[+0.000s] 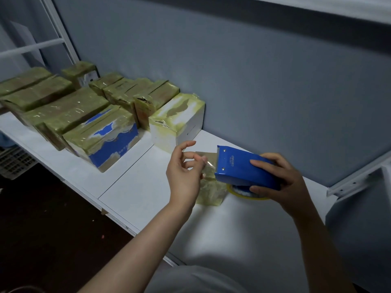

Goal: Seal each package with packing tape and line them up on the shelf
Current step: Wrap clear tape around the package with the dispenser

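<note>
Gripping one blue tape dispenser [243,168] at centre right, the right hand [281,182] wraps around its body. Just left of it, the left hand [184,174] pinches the loose tape end [208,163] drawn from the blade. Below both and partly hidden by them, one small taped package [211,193] lies on the white shelf [148,187]. Farther up-left stand one white box [182,119], one blue-printed box [110,140] and roughly nine more taped packages [63,108], overlapping, against the grey wall [232,70].
</note>
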